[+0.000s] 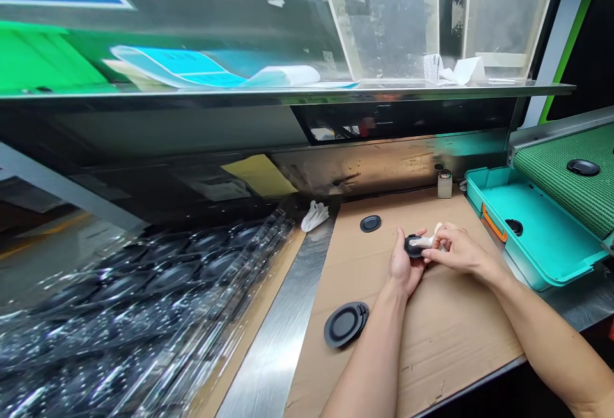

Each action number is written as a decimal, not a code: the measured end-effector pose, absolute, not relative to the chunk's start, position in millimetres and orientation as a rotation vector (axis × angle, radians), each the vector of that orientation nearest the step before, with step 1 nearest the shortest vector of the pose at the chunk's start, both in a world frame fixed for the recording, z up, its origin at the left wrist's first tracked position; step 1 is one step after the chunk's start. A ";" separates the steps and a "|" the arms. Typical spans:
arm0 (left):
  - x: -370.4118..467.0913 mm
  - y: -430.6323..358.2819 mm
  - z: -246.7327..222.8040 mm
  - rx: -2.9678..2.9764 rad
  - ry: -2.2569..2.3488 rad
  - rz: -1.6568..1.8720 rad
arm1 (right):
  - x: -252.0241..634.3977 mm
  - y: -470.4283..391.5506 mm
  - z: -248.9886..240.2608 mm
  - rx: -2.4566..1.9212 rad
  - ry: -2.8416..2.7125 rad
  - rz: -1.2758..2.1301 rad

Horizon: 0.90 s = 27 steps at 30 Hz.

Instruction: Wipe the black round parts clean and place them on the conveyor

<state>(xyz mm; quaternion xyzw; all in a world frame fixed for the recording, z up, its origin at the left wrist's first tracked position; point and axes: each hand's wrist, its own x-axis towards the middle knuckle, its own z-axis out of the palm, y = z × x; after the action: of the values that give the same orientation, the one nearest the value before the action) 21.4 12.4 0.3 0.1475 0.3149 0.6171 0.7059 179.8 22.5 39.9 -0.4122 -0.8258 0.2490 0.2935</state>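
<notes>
Over the cardboard sheet (374,277), my left hand (403,268) holds a small round black part (413,246). A white cloth (426,241) is pinched in my right hand (453,248) and touches the face of that part. One black disc (370,224) lies on the cardboard beyond my left hand. Nearer the front left, larger round black pieces (344,325) lie overlapping beside my left forearm.
Clear plastic trays with black parts (144,290) fill the left. A crumpled white cloth (315,216) and a small bottle (444,185) stand behind. On the right are a teal bin (542,232) and a green conveyor belt (566,162) carrying a black disc (583,167).
</notes>
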 end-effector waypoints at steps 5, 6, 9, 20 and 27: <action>31.9 9.9 -2.5 0.432 0.676 1.341 | 170.3 24.6 26.6 -1.038 -2.095 0.599; 33.8 9.6 -3.5 0.454 0.684 1.342 | 169.2 25.4 23.4 -1.026 -2.096 0.566; 37.2 9.8 -6.4 0.508 0.741 1.376 | 168.7 28.2 16.6 -0.989 -2.153 0.434; 42.8 11.1 -12.9 0.654 0.909 1.392 | 167.8 31.5 11.9 -1.059 -2.174 0.372; 45.0 13.0 -22.0 0.795 1.070 1.370 | 171.4 30.0 14.9 -1.289 -2.284 0.249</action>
<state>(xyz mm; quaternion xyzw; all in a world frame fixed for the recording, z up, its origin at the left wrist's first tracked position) 45.0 13.0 -22.0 0.3397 0.4571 0.5854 0.5771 171.4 30.0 14.9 -0.4738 -0.8392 0.0916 0.2508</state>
